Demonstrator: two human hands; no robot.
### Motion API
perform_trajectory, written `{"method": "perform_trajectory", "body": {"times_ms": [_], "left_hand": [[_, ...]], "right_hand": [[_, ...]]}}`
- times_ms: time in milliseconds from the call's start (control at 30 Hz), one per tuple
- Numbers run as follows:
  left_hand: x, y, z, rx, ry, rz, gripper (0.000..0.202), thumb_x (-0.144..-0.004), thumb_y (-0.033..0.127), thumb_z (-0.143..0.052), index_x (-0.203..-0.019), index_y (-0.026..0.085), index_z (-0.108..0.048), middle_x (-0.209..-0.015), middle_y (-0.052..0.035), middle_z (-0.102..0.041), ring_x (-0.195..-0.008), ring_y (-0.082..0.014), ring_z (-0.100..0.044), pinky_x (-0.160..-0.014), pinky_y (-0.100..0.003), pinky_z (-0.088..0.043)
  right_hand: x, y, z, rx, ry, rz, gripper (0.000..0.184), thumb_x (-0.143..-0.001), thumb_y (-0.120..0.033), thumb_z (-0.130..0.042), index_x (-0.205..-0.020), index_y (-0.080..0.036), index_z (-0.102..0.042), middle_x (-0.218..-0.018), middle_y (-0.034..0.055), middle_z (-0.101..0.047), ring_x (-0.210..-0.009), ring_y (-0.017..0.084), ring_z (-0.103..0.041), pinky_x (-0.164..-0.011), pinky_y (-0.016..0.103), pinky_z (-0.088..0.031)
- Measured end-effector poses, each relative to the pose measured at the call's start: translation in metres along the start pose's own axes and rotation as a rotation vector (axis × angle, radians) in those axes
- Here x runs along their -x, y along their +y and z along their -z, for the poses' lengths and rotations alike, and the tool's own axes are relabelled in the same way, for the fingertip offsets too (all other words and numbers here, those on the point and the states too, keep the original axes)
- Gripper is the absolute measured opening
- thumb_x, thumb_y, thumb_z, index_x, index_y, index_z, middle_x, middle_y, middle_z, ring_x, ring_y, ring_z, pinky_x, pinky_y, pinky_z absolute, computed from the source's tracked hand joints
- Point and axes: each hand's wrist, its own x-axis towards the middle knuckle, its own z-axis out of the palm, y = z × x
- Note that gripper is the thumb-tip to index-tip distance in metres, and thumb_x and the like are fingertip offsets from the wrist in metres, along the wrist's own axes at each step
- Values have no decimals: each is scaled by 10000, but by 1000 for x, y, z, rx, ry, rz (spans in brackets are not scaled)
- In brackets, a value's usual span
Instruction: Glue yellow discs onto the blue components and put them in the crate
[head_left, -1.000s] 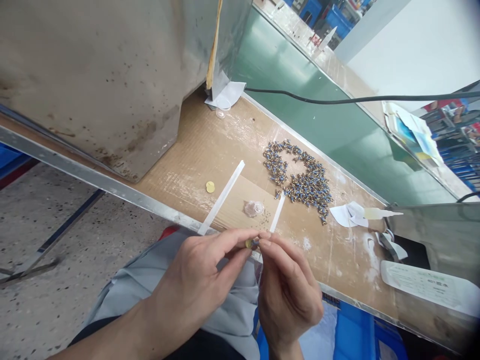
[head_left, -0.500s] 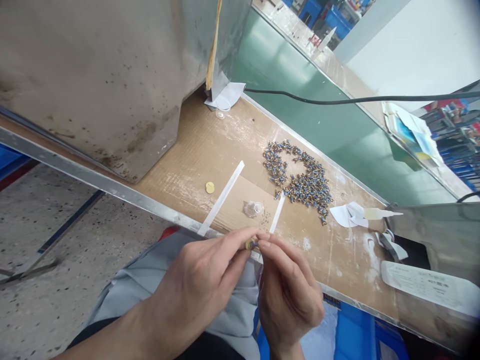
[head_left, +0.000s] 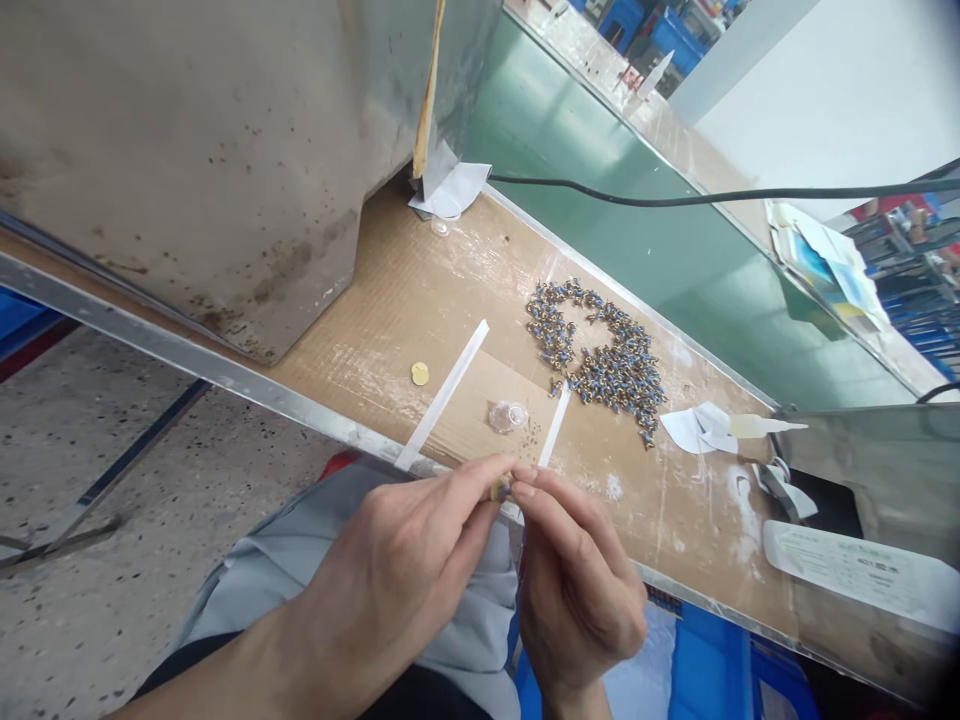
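At the near edge of the bench, my left hand (head_left: 405, 550) pinches a small gold-and-blue part (head_left: 500, 489) between thumb and forefinger. From the other side, my right hand (head_left: 577, 580) has its fingertips pressed together against that part. Whether the right fingers also grip something tiny is hidden. Just beyond my fingers lies a small transparent plastic container (head_left: 508, 416), with tiny dark specks (head_left: 533, 434) scattered beside it. Farther off, a pile of small gold-and-blue pieces (head_left: 619, 375) spreads over the cardboard. A round yellow disc (head_left: 420, 373) lies to the left.
Cardboard (head_left: 390, 330) with white tape strips (head_left: 446, 395) covers the bench. A big metal box (head_left: 225, 150) stands at left. On the right are a pale nozzle-tipped bottle (head_left: 765, 427), paper scraps and a white labelled bottle (head_left: 855, 575). A black cable (head_left: 637, 201) crosses behind; blue crates (head_left: 709, 660) sit below.
The small part has turned slightly between my fingertips, its blue side showing more. My hands keep nearly the same place, and the bench items have not moved.
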Motion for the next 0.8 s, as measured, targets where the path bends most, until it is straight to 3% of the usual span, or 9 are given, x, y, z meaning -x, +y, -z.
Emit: {"method": "perform_trajectory", "body": {"times_ms": [300, 800], "left_hand": [[1, 1, 2, -69, -2, -16, 243, -1230, 156, -547, -1411, 169, -708, -1028, -6, -927, -816, -168, -916, -755, -240, -710], [3, 3, 1, -86, -31, 19, 352, -1164, 62, -572, -1476, 184, -676, -1068, -22, -927, -810, -202, -914, -743, -271, -733]], "right_hand": [[2, -2, 0, 40, -8, 30, 444, -1043, 81, -714, -1340, -210, -869, -1323, 91, -871, -1167, 232, -884, -1033, 357, -753], [5, 0, -2, 90, -5, 99, 421, -1048, 82, -716, -1347, -170, -870, -1336, 104, -873, -1202, 243, -877, -1051, 355, -745]]}}
